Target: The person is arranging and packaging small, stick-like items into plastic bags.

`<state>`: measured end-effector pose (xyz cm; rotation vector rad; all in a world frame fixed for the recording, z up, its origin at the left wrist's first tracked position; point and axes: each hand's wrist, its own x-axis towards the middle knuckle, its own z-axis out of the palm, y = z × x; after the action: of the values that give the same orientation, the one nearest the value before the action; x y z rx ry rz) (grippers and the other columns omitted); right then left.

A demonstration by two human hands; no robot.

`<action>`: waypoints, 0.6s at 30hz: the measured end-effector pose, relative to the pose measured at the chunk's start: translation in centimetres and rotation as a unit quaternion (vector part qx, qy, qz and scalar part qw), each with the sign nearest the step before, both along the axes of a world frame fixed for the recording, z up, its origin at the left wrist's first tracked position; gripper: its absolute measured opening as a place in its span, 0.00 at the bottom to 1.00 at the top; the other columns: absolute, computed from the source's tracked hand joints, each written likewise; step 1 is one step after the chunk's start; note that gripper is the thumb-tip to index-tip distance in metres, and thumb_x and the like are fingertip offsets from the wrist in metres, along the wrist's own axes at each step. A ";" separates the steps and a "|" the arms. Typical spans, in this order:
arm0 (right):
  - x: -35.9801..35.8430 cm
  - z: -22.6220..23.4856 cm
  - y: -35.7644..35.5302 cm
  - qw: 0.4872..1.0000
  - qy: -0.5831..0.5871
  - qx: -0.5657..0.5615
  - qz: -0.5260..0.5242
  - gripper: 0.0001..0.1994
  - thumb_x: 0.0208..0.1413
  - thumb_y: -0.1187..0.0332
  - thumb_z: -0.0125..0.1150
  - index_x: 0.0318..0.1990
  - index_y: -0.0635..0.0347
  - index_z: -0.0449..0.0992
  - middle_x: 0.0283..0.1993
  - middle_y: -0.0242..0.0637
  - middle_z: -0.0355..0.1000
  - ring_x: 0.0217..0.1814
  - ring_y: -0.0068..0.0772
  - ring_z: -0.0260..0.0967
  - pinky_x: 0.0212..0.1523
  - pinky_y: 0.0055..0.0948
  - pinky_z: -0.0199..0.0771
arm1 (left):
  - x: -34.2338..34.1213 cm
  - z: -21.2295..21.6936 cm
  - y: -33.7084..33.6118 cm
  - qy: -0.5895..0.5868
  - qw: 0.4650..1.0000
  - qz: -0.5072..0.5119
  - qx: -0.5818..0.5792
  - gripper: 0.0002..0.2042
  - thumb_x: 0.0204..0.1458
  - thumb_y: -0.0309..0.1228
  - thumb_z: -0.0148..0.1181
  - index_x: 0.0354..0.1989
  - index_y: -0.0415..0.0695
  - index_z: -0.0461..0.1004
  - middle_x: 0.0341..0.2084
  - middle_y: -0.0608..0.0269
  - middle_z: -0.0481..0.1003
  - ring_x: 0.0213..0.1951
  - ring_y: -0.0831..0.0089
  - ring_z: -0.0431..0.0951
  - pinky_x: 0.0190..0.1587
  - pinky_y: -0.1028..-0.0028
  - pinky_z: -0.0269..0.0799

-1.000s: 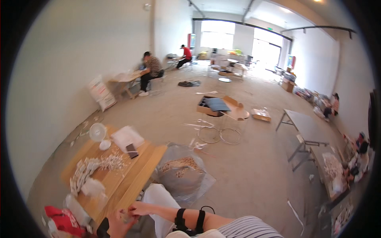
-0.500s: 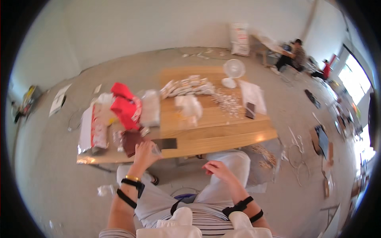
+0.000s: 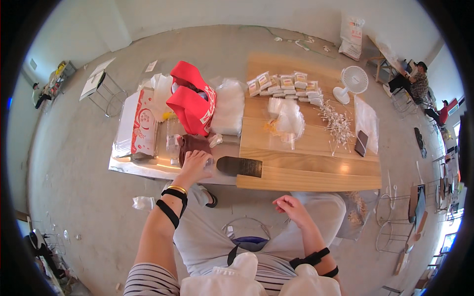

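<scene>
My left hand [image 3: 196, 166] is at the table's front edge, its fingers closed round a small clear plastic thing [image 3: 209, 163] whose kind I cannot make out. Just beyond it lies a dark brown cloth-like item [image 3: 193, 143], partly hidden by the fingers. To the right of this hand, a flat black strip with a rounded end [image 3: 239, 166] rests across the seam of the two tabletops. Over my right thigh, away from the table, hovers my right hand [image 3: 292, 207]; its fingers are curled in and nothing shows in them.
On the wooden table [image 3: 306, 172] are small filled packets [image 3: 286, 85], clear bags [image 3: 287, 121], scattered cotton swabs [image 3: 337, 123], a dark phone-like slab [image 3: 361, 143] and a white fan [image 3: 353, 81]. A red bag [image 3: 190, 106], plastic sleeves [image 3: 229, 106] and a red-and-white box [image 3: 144, 123] stand left. People sit far right.
The whole view has shifted, so the table and my hands appear farther right, and it is sharper. My left hand remains by the brown item; my right stays over my lap.
</scene>
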<state>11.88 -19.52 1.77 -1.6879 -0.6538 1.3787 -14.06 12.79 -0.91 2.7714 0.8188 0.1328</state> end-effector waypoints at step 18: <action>0.1 -1.5 0.8 0.999 0.001 -0.032 0.003 0.12 0.67 0.64 0.56 0.47 0.63 0.79 0.40 0.32 0.78 0.40 0.23 0.73 0.45 0.25 0.75 | 5.3 1.2 -0.3 -0.040 0.990 -0.111 -0.081 0.38 0.32 0.45 0.78 0.57 0.52 0.72 0.54 0.63 0.71 0.60 0.61 0.66 0.63 0.60 0.56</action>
<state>12.01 -18.71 0.23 -1.7366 -0.6204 1.4195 -8.74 12.53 0.29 2.6603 0.4751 0.1280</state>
